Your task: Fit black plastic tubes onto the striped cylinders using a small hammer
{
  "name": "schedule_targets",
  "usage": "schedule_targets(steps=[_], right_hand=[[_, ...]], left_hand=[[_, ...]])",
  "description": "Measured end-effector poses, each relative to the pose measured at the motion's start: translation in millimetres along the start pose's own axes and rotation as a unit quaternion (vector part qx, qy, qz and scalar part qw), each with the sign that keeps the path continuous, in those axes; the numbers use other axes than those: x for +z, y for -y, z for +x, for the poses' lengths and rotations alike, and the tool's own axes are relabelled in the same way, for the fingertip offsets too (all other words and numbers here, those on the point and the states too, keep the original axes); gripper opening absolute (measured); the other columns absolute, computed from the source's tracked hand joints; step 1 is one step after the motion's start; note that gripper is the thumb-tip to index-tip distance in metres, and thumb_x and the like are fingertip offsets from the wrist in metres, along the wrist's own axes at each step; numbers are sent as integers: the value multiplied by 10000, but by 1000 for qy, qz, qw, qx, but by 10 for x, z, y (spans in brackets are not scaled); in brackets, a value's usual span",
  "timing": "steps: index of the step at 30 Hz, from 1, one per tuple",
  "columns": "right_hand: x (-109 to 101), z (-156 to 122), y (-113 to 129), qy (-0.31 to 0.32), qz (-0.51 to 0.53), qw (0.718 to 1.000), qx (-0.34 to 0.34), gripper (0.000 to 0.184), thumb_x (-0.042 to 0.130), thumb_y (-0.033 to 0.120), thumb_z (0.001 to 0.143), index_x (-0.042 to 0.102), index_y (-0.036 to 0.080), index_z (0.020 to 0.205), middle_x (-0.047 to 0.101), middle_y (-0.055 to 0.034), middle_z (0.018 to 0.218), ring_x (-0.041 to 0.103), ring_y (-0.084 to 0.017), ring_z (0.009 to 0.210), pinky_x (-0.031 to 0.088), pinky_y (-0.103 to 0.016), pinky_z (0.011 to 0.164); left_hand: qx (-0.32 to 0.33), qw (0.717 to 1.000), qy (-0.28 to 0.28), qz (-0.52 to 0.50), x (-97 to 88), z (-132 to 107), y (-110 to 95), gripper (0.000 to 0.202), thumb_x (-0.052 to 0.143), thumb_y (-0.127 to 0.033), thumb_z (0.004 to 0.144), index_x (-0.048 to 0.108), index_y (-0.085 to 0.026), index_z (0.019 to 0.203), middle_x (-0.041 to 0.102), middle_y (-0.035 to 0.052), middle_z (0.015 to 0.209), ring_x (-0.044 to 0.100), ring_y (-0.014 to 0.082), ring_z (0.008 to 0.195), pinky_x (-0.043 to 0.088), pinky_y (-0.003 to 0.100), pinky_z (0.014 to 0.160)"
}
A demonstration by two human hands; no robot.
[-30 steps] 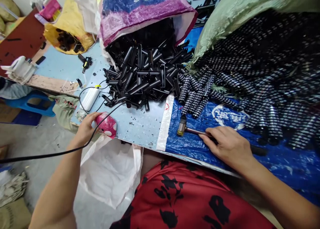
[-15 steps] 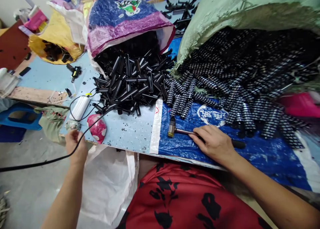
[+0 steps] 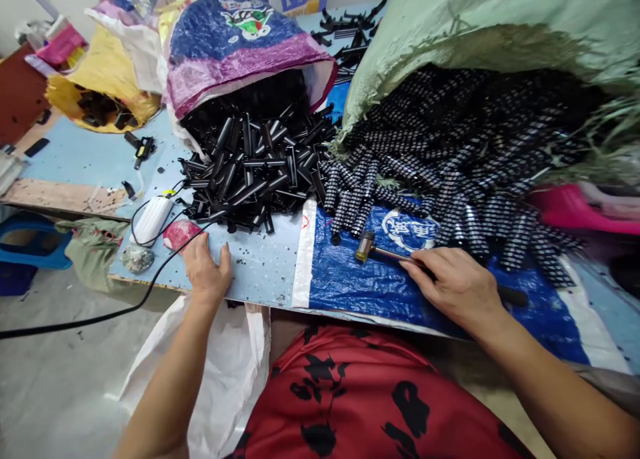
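My left hand rests at the front of the light-blue tabletop, thumb spread from the fingers. Its fingertips reach a red-pink bundle with pale spots; whether they press on it is hidden. Close by lies a round, greyish, mottled lump. My right hand is closed around a small hammer with a yellowish-faced head, a metal shaft and a dark handle. The hammer lies low over a blue plastic sheet. Beyond it spread black tubes with rows of white squares.
Smooth black plastic pieces spill from a blue-purple printed sack. A pale green woven sack holds the patterned tubes. A black cable crosses the table's left edge beside a white block. A yellow sack stands farther left.
My left hand has left the mottled lump and moved right to the spotted bundle, which sits farther from the table edge. The hammer in my right hand has shifted right, away from the tubes.
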State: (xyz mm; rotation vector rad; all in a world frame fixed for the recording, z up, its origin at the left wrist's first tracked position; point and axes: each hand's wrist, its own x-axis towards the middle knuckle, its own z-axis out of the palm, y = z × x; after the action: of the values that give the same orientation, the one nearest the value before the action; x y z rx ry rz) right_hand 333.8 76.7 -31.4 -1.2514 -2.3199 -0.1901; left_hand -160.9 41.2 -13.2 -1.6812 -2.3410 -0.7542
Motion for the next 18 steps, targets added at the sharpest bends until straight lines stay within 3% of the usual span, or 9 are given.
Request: schedule_targets(steps=[4, 6, 10, 13, 16, 18], right_hand=[[-21, -72, -93, 34, 6, 999, 25, 180, 666, 338, 989, 699, 162, 1002, 708, -70, 928, 615, -213, 837, 481, -340, 785], [-34, -59, -81, 43, 24, 998, 29, 188, 660, 342, 991, 699, 162, 1028, 716, -79, 966, 630, -218, 871, 492, -346, 823], [-75, 76, 9, 42, 81, 995, 40, 180, 618, 322, 1015, 697, 166, 1055, 728, -88, 997, 652, -219, 909, 504, -345, 863], [-66, 280, 62, 68, 129, 989, 40, 219, 554, 327, 1049, 696, 167, 1095, 743, -91, 1030, 664, -218, 942, 501, -352, 912], [-14, 564, 69, 112, 125, 985, 40, 285, 480, 333, 1074, 693, 176, 1179, 746, -110, 1103, 663, -237, 1011, 475, -372, 941], [24, 780, 70, 142, 112, 982, 61, 312, 429, 328, 1084, 683, 186, 1199, 739, -114, 1129, 659, -242, 1035, 457, -367, 926]], left_hand=[[-63, 995, 48, -68, 152, 16, -365, 443, 492, -514, 966, 611, -124, 1139, 661, 144, 1019, 638, 257, 907, 531, 419, 864], [-40, 994, 65, -72, 233, -6, -532, 418, 495, -501, 973, 623, -134, 1126, 652, 110, 948, 619, 232, 822, 525, 397, 814], [104, 990, 71, -64, 354, -17, -859, 354, 510, -418, 990, 644, -137, 1158, 675, 154, 1048, 649, 274, 1000, 513, 435, 954], [180, 980, 37, -73, 405, 160, -1068, 407, 559, -364, 966, 608, -120, 1287, 624, 214, 1319, 562, 334, 1300, 408, 508, 1151], [167, 985, 12, -41, 457, 448, -1229, 597, 602, -356, 921, 509, -80, 1443, 490, 247, 1508, 400, 411, 1456, 306, 594, 1205], [139, 990, 34, -7, 497, 594, -1304, 554, 594, -366, 912, 565, -89, 1391, 527, 247, 1453, 429, 454, 1395, 339, 629, 1134]])
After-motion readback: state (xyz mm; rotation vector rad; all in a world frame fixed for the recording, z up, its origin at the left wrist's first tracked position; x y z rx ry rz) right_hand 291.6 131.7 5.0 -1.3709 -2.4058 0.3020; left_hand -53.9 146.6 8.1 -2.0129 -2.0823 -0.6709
